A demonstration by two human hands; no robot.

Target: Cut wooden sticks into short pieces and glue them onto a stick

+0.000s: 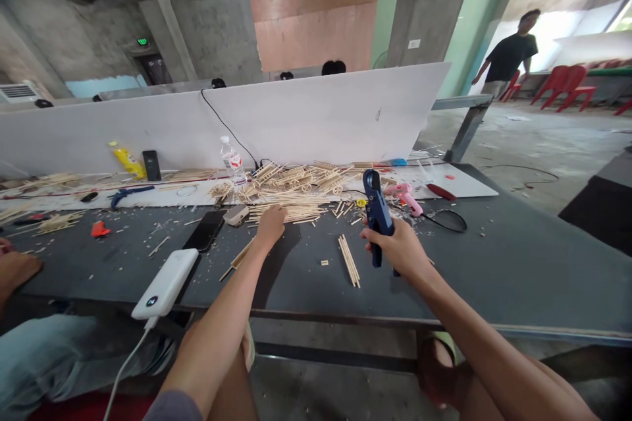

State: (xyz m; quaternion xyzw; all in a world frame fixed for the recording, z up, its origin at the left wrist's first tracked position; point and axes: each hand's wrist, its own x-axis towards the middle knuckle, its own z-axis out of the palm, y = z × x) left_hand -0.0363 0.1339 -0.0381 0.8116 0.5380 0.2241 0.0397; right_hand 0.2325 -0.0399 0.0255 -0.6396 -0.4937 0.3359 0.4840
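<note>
Across the dark workbench (494,263), craft-stick models (296,180) are lying heaped toward the far edge, the right hand (399,250) is gripping a blue hot glue gun (378,203) upright mid-bench, and the open left hand (270,224) is resting against loose craft sticks (301,212).

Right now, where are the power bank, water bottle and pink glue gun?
White rectangular power bank (164,283), head view, its top face.
Clear plastic water bottle (232,161), head view, its label.
Pink plastic glue gun (405,196), head view, its body.

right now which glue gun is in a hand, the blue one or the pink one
The blue glue gun is gripped in the right hand. The pink glue gun lies out of hand, farther off on the white board.
</note>
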